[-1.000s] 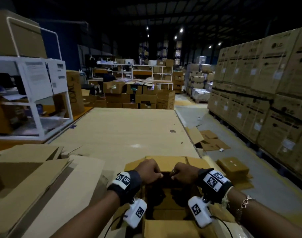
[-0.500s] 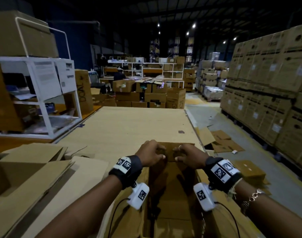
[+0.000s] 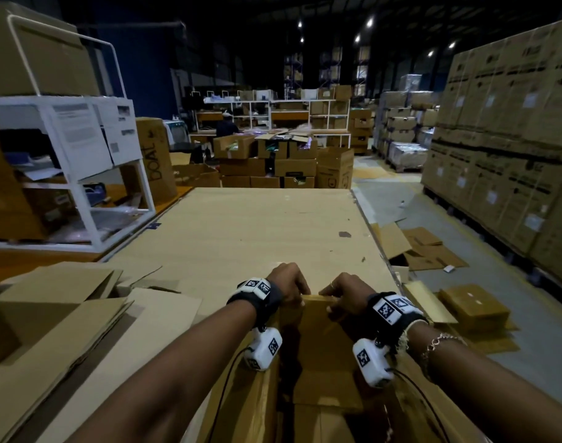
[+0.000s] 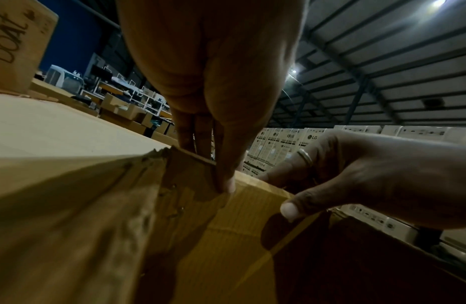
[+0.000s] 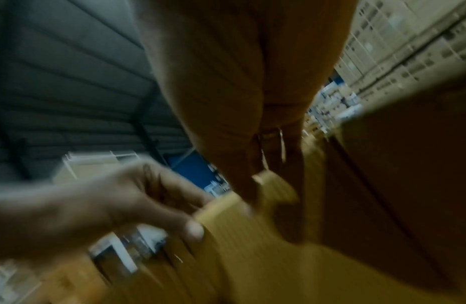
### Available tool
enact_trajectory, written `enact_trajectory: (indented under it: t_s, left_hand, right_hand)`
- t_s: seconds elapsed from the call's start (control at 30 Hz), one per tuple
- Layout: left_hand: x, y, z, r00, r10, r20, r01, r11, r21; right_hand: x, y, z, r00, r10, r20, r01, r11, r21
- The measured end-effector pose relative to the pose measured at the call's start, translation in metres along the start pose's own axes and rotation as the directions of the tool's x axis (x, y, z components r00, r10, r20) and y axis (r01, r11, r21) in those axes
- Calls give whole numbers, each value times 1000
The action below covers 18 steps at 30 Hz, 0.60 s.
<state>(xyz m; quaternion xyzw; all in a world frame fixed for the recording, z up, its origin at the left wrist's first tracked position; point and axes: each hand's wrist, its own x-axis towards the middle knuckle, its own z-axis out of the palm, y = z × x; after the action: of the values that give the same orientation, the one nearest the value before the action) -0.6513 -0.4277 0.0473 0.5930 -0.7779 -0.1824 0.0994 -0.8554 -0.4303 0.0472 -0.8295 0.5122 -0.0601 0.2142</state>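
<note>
Head view, lower middle: pinching the top edge of the cardboard flap (image 3: 316, 306) with the left hand (image 3: 287, 284) and the right hand (image 3: 346, 294), side by side, thumbs on the near face, fingers curled over the far one. Same grip seen from the left wrist view, with a ring on one right finger; too blurred in the right wrist view to add anything.

Against a second ago: raised higher in the frame, up out of the dark mouth of the open carton (image 3: 327, 391), with the flap now drawn upright between the wrists rather than lying flat beyond them. Probably lifting the far flap to fold it over, so closing or shaping the carton only just begun. Carton at bottom centre, against the near end of the board-covered table (image 3: 241, 235).

Writing: roughly "boAt" on the tall brown box (image 3: 155, 158) left of centre; "LG" on the stacked cartons (image 4: 291, 136) at middle right of the left wrist view. Printed sheets (image 3: 81, 135) at upper left, too small to read. Square black-and-white codes on the wristbands (image 3: 389, 310).
</note>
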Motion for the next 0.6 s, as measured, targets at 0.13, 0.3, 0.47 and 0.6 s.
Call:
enact_trajectory:
  t_s: [0.13,0.3,0.47,0.6]
  left_hand:
    - [1,-6,2,1000,15,19,-15,1000,-21]
    - [-3,-8,2,999,32,25,-32,999,-10]
    - [-7,-9,-2,1000,-2,-12,2,998,-59]
    - [-10,-24,1,1000,-8,18,9,998,-67]
  right_hand:
    - [9,4,8,998,32,-54,-27,996,83]
    - [8,2,10,997,33,-65,-28,997,75]
    - [4,9,-3,996,60,-61,-55,994,94]
    - [0,21,-16,996,94,1,-94,995,46]
